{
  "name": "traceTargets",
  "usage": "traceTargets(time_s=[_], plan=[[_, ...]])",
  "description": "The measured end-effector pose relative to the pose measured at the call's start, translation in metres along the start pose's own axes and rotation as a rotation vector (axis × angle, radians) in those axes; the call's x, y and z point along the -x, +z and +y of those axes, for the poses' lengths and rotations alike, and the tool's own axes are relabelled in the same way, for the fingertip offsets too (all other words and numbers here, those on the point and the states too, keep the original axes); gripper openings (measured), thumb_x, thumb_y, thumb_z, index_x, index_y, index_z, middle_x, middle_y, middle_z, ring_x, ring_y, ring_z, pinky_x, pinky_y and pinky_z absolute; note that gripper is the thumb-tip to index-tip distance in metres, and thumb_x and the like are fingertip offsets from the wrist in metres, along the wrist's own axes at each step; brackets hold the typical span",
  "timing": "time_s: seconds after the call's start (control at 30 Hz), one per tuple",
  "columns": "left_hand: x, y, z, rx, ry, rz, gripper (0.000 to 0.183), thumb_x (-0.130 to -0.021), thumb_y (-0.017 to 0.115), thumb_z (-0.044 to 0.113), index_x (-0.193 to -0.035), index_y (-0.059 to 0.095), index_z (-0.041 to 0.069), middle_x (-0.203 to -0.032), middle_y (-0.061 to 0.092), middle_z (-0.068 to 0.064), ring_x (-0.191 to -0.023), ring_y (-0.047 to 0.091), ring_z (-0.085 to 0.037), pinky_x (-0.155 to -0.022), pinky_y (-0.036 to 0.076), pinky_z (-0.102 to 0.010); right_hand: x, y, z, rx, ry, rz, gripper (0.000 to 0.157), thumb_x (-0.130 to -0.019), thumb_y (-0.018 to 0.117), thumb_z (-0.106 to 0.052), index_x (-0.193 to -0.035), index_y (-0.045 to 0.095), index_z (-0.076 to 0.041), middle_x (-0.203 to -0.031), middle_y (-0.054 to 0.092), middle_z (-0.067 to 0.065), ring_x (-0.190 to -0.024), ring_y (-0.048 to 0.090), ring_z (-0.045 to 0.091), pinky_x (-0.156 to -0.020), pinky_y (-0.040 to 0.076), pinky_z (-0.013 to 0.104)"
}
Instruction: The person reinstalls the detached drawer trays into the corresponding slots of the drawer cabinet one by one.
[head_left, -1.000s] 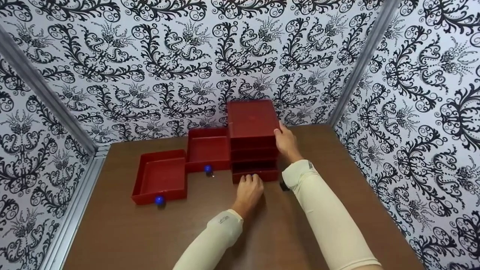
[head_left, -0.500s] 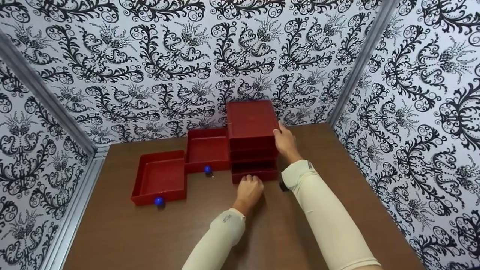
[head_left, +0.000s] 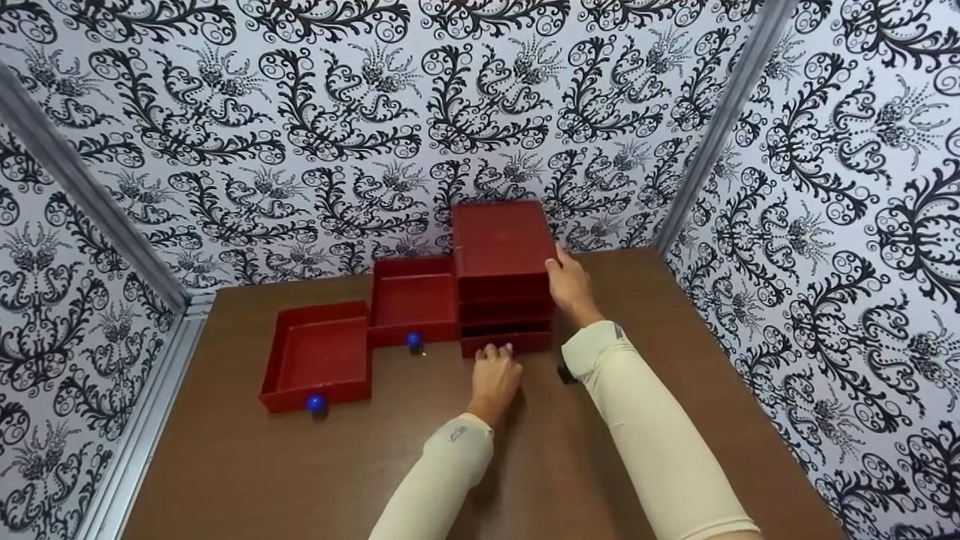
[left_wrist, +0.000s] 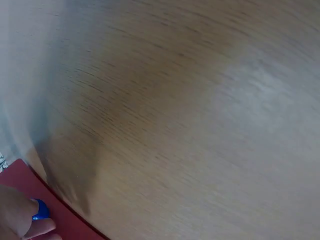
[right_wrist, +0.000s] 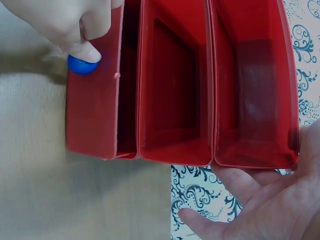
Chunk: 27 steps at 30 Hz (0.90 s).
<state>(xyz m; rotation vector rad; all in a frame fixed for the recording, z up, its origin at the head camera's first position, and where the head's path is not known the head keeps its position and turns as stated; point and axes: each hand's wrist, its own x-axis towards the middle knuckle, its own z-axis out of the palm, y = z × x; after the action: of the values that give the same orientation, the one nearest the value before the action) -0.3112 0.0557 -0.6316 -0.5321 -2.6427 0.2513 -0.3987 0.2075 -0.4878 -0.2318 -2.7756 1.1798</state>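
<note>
A red drawer cabinet (head_left: 504, 238) stands at the back of the table, with two bare slots above its bottom drawer (head_left: 536, 343). That drawer is slightly pulled out. My left hand (head_left: 496, 382) is at its front, pinching the blue knob (right_wrist: 82, 65); its fingertips partly cover the knob. Against the cabinet's right side rests my right hand (head_left: 571, 286), its thumb at the top edge and its fingers extended along the side wall, as the right wrist view shows. The left wrist view catches only some fingers (left_wrist: 15, 212) beside the blue knob (left_wrist: 41, 210).
Left of the cabinet lie two removed red drawers: one (head_left: 412, 330) beside it, another (head_left: 315, 394) farther left and nearer. Each has a blue knob in front. Patterned walls (head_left: 337, 150) enclose the wooden table (head_left: 360, 457). A black object (head_left: 567, 372) shows under the right cuff.
The bottom drawer has slid farther into the cabinet, narrowing its gap. My left hand has moved slightly forward with it. My right hand has stayed on the cabinet's side.
</note>
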Motion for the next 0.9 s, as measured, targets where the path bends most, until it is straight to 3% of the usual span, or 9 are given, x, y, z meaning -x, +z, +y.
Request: traceTargets(time_s=[0.13, 0.27, 0.43, 0.6, 0.9], plan=[[-0.002, -0.001, 0.001, 0.024, -0.062, -0.147, 0.039, -0.098, 0.052, 0.019, -0.131, 0.068, 0.005, -0.101, 0.071, -0.011, -0.096, 0.063, -0.033, -0.089, 0.058, -0.046, -0.001, 0.001, 0.001, 0.005, -0.008, -0.005, 0.057, -0.106, 0.036, -0.033, -0.161, 0.031, -0.019, -0.162, 0.040, 0.010, -0.145, 0.043, 0.041, -0.121, 0.031, 0.052], [-0.006, -0.003, -0.001, 0.033, -0.125, -0.289, 0.053, -0.102, 0.050, 0.020, -0.155, 0.045, 0.017, -0.112, 0.072, -0.015, -0.102, 0.062, -0.036, -0.098, 0.056, -0.050, 0.000, 0.000, 0.000, -0.006, 0.001, -0.004, 0.056, -0.106, 0.036, -0.034, -0.161, 0.032, -0.020, -0.162, 0.040, 0.011, -0.146, 0.042, 0.040, -0.122, 0.031, 0.051], [-0.011, -0.003, -0.003, 0.054, -0.181, -0.408, 0.060, -0.105, 0.046, 0.020, -0.162, 0.029, 0.028, -0.128, 0.070, -0.017, -0.105, 0.062, -0.038, -0.106, 0.050, -0.056, 0.001, -0.002, -0.001, -0.027, 0.018, -0.001, 0.055, -0.106, 0.038, -0.035, -0.160, 0.034, -0.024, -0.161, 0.041, 0.009, -0.145, 0.043, 0.038, -0.120, 0.033, 0.052], [-0.011, -0.001, -0.004, 0.076, -0.190, -0.430, 0.062, -0.105, 0.045, 0.020, -0.163, 0.024, 0.028, -0.130, 0.070, -0.017, -0.109, 0.063, -0.038, -0.108, 0.048, -0.057, 0.001, -0.002, -0.002, -0.017, 0.014, 0.000, 0.056, -0.106, 0.039, -0.035, -0.160, 0.034, -0.023, -0.161, 0.041, 0.009, -0.145, 0.043, 0.040, -0.120, 0.033, 0.052], [-0.006, 0.001, -0.005, 0.096, -0.210, -0.387, 0.060, -0.105, 0.043, 0.018, -0.162, 0.028, 0.033, -0.128, 0.070, -0.015, -0.112, 0.064, -0.038, -0.106, 0.048, -0.058, 0.001, -0.002, -0.001, -0.029, 0.022, -0.013, 0.057, -0.106, 0.038, -0.034, -0.161, 0.031, -0.021, -0.163, 0.037, 0.010, -0.148, 0.039, 0.037, -0.123, 0.030, 0.051]])
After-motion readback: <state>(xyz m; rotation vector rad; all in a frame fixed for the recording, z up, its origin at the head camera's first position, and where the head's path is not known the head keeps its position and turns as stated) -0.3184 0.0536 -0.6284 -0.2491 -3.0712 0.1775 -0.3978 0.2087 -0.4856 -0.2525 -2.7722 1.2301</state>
